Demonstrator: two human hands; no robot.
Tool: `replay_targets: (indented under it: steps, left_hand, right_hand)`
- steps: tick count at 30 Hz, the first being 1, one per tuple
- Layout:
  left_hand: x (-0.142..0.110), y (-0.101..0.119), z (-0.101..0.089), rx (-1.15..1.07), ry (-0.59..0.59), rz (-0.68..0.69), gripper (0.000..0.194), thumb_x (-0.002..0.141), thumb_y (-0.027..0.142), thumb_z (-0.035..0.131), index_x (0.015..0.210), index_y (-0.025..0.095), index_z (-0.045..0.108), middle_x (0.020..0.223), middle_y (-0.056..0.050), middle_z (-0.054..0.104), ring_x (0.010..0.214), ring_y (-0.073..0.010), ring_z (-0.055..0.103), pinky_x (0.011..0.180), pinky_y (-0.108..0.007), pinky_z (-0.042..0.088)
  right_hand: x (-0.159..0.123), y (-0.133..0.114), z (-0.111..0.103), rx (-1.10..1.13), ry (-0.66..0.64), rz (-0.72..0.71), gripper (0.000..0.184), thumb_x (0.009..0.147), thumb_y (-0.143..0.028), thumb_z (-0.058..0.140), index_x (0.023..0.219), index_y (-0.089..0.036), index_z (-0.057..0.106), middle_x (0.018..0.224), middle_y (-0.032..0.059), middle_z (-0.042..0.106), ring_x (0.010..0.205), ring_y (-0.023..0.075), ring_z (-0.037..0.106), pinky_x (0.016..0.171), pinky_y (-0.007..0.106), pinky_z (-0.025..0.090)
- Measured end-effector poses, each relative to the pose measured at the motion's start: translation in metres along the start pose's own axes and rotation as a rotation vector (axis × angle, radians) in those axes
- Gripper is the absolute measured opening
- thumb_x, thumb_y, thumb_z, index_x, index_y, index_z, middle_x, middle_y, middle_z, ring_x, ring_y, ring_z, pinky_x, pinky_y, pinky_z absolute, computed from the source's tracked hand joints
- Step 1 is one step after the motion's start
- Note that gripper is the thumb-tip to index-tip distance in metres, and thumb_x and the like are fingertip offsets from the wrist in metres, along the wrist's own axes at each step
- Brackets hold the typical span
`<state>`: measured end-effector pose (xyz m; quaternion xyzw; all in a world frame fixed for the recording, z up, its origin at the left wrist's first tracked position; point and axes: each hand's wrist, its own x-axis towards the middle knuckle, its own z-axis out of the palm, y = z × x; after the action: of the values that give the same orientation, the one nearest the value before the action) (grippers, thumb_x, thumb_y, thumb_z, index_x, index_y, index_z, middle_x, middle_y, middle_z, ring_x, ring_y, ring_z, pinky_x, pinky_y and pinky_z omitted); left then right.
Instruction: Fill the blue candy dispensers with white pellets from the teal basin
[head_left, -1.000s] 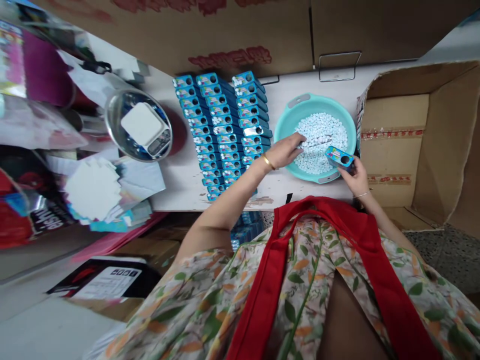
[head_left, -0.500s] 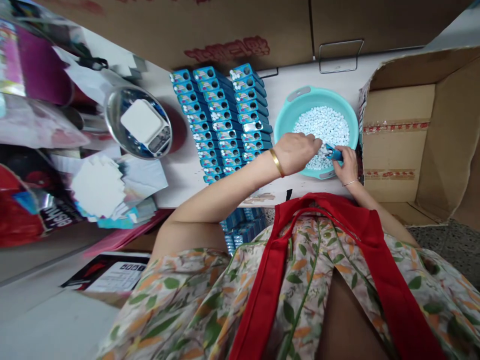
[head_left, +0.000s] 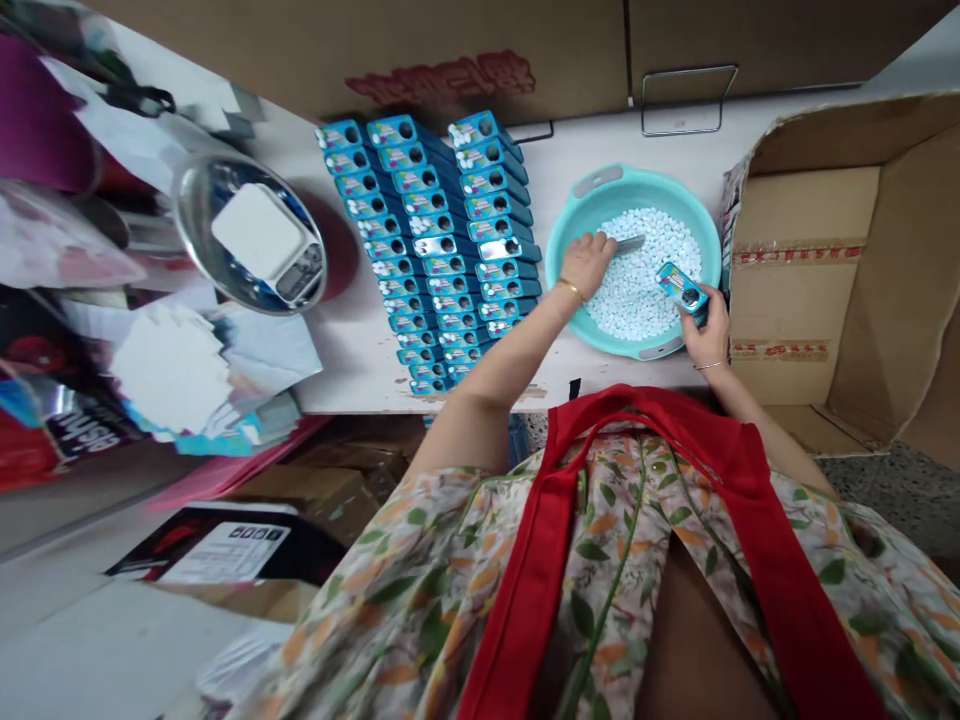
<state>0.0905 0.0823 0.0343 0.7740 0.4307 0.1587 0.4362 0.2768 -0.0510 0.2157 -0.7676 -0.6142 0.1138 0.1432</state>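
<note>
A turquoise basin [head_left: 561,225] with two handles holds a heap of small white pellets [head_left: 652,232]. Over its left side, my left hand [head_left: 589,262] is closed around a small grey metal scoop [head_left: 628,243], whose far end lies at the pellets. At the basin's right rim, my right hand [head_left: 706,330] grips a small blue tin [head_left: 681,290] with a printed face and a dark round spot turned upward. The tin is above the pellets, apart from the scoop. My fingers hide its lower part.
Three rows of blue tins [head_left: 431,222] stand left of the basin. Farther left, a metal pot [head_left: 191,240] has a white scale [head_left: 259,230] on it, near stacked white cards [head_left: 169,370]. An open cardboard box [head_left: 799,215] is at the right; a large carton [head_left: 450,45] lines the back.
My left hand has moved left, away from the tin, and the scoop now shows low over the pellets. My right hand has shifted slightly right and turned the tin's printed face upward.
</note>
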Motion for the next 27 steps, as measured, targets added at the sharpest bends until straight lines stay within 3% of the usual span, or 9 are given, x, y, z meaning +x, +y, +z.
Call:
replay_targets:
  steps: [3,6,9,12,16,21,24,27]
  left_hand:
    - [0.003,0.022,0.030,-0.061,-0.113,0.088,0.048,0.110,0.011,0.029,0.146,0.014,0.060,0.150,-0.021,0.062,0.144,-0.0352,0.055,0.119,-0.048,0.044]
    - [-0.011,0.047,0.049,-0.123,-0.206,0.201,0.054,0.105,0.005,0.029,0.149,0.011,0.059,0.150,-0.022,0.063,0.143,-0.0338,0.056,0.120,-0.046,0.043]
    - [-0.024,0.059,0.057,-0.272,-0.268,0.220,0.054,0.101,0.002,0.038,0.151,0.011,0.058,0.154,-0.021,0.063,0.142,-0.0308,0.059,0.124,-0.043,0.044]
    - [-0.035,0.053,0.051,-0.409,-0.293,0.239,0.050,0.101,0.009,0.048,0.149,0.012,0.057,0.154,-0.020,0.064,0.141,-0.0288,0.062,0.124,-0.039,0.046]
    - [-0.054,0.022,0.021,-0.463,-0.259,0.305,0.040,0.104,0.021,0.053,0.143,0.017,0.059,0.146,-0.018,0.068,0.131,-0.0287,0.067,0.117,-0.041,0.052]
    - [-0.087,-0.009,-0.042,-0.403,-0.162,0.374,0.038,0.105,0.024,0.051,0.141,0.015,0.058,0.142,-0.018,0.068,0.129,-0.0274,0.066,0.114,-0.040,0.053]
    - [-0.099,-0.007,-0.080,-0.311,-0.118,0.392,0.037,0.106,0.026,0.050,0.140,0.018,0.059,0.139,-0.015,0.068,0.129,-0.0262,0.066,0.113,-0.039,0.053]
    - [-0.102,0.011,-0.108,-0.167,-0.117,0.396,0.035,0.105,0.025,0.050,0.138,0.020,0.063,0.134,-0.011,0.070,0.126,-0.0262,0.068,0.111,-0.040,0.055]
  right_hand:
    - [0.003,-0.007,0.001,0.067,0.073,0.089,0.052,0.091,-0.052,0.071,0.134,-0.023,0.062,0.133,0.0158,0.070,0.136,0.0346,0.067,0.126,0.062,0.050]
    - [0.007,-0.017,0.002,0.168,0.085,0.158,0.058,0.090,-0.056,0.075,0.136,-0.025,0.062,0.138,0.0149,0.069,0.148,0.0336,0.060,0.126,0.058,0.052]
    - [0.011,-0.025,0.001,0.243,0.059,0.181,0.059,0.088,-0.057,0.079,0.136,-0.025,0.063,0.141,0.0143,0.069,0.153,0.0326,0.057,0.124,0.054,0.056]
    - [0.014,-0.021,0.000,0.271,0.080,0.163,0.058,0.088,-0.056,0.080,0.134,-0.025,0.064,0.139,0.0134,0.070,0.150,0.0307,0.060,0.122,0.051,0.057]
    - [0.015,-0.002,0.004,0.244,0.140,0.101,0.059,0.087,-0.057,0.077,0.134,-0.025,0.062,0.131,0.0121,0.070,0.135,0.0301,0.069,0.123,0.054,0.055]
    - [0.014,0.008,0.011,0.016,0.129,-0.009,0.050,0.092,-0.045,0.067,0.136,-0.025,0.061,0.131,0.0128,0.070,0.130,0.0321,0.069,0.121,0.061,0.055]
    - [0.013,0.004,0.014,-0.116,0.042,-0.094,0.045,0.089,-0.027,0.059,0.133,-0.023,0.062,0.134,0.0148,0.070,0.132,0.0339,0.067,0.122,0.062,0.053]
    - [0.013,0.001,0.019,-0.181,-0.037,-0.148,0.051,0.084,-0.018,0.056,0.134,-0.022,0.062,0.137,0.0161,0.070,0.135,0.0349,0.064,0.125,0.061,0.051]
